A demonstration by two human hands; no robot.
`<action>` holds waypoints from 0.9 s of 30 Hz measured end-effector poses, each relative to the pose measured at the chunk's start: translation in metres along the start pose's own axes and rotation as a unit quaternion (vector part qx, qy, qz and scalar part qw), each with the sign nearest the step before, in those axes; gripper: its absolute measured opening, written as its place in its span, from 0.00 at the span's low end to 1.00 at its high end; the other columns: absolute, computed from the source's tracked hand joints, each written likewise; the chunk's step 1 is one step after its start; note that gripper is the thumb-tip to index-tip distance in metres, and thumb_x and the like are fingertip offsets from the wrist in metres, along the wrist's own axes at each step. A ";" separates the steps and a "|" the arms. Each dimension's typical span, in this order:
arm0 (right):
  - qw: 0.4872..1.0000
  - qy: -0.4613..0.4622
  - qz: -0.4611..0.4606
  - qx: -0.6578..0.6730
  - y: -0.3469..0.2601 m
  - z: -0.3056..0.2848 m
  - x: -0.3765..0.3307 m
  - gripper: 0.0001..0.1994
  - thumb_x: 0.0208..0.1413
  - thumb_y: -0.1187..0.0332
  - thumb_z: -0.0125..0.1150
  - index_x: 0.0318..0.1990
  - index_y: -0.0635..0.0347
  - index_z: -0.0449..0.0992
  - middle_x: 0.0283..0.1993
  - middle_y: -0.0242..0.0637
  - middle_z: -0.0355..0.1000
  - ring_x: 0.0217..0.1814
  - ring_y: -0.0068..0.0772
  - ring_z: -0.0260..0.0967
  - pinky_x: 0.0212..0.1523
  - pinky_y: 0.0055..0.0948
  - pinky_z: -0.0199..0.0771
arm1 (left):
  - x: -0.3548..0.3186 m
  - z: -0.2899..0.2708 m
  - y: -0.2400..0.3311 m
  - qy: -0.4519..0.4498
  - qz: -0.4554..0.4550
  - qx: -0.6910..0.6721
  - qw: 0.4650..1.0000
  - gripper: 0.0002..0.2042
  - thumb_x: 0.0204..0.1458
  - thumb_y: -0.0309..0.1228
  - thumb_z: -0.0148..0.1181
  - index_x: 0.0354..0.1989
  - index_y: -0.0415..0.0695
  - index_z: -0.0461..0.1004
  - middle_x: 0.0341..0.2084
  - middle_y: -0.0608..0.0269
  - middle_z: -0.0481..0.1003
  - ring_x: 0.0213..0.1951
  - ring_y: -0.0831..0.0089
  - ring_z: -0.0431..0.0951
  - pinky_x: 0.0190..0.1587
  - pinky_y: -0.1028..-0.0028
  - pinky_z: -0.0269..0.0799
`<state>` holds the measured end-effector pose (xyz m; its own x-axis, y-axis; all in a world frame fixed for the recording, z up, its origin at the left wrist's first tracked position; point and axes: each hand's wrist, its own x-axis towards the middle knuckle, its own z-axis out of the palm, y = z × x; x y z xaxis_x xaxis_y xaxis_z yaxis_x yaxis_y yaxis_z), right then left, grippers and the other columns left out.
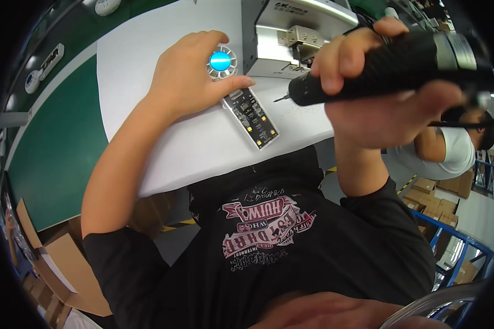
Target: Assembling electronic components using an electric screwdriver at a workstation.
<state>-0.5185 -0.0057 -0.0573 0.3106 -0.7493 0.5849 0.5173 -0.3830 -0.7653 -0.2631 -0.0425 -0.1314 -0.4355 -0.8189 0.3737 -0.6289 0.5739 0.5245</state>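
Note:
My left hand (184,77) grips a small handheld fan at its round head, thumb on one side and fingers on the other. The handheld fan (252,119) lies on the white tabletop, its handle slanting toward me. A dark circuit board with several small yellow parts shows in the handle, and the head has a shiny blue centre. My right hand (362,118) is wrapped around a black electric screwdriver (392,66), held up over the table. The screwdriver's thin bit points left, toward the fan's handle but apart from it.
A silver box-shaped machine (260,46) with a metal block at its front stands behind the fan. White sheeting (192,148) covers the table, beside a green surface (55,148) at left. A person (450,145) sits at far right, near stacked cartons (431,200). An opened cardboard box (74,268) is at lower left.

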 end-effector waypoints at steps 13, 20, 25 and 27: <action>1.000 -0.007 -0.011 0.001 0.033 -0.006 0.001 0.56 0.50 0.14 0.36 0.68 0.56 0.65 0.39 0.39 0.74 0.33 0.34 0.70 0.40 0.39 0.71 | 0.015 0.016 -0.007 0.001 0.039 0.016 0.999 0.28 0.49 0.54 0.71 0.42 0.39 0.78 0.33 0.51 0.81 0.33 0.52 0.83 0.36 0.62 0.78; 0.999 -0.038 0.005 0.011 0.033 -0.002 0.005 0.55 0.50 0.14 0.36 0.67 0.56 0.65 0.40 0.40 0.74 0.35 0.35 0.71 0.40 0.39 0.72 | 0.019 0.020 -0.001 0.030 0.076 -0.008 0.997 0.25 0.49 0.52 0.72 0.41 0.39 0.78 0.31 0.51 0.81 0.31 0.52 0.83 0.34 0.62 0.78; 0.998 -0.059 -0.024 0.008 0.012 -0.018 0.014 0.52 0.53 0.16 0.38 0.66 0.56 0.67 0.41 0.42 0.76 0.35 0.37 0.74 0.43 0.40 0.73 | 0.007 0.013 -0.010 0.010 0.043 0.006 0.999 0.26 0.49 0.53 0.71 0.41 0.40 0.78 0.32 0.50 0.81 0.31 0.53 0.84 0.35 0.62 0.79; 0.992 -0.007 -0.100 -0.076 -0.030 -0.020 0.010 0.51 0.55 0.18 0.39 0.65 0.57 0.67 0.40 0.43 0.77 0.35 0.38 0.75 0.45 0.41 0.73 | 0.009 0.013 -0.003 -0.020 0.025 0.016 0.999 0.26 0.49 0.53 0.71 0.41 0.40 0.78 0.32 0.50 0.82 0.31 0.53 0.84 0.35 0.62 0.79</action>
<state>-0.5466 -0.0123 -0.0341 0.2258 -0.6430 0.7318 0.4445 -0.6004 -0.6648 -0.2735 -0.0515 -0.1394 -0.4923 -0.7892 0.3671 -0.6260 0.6140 0.4806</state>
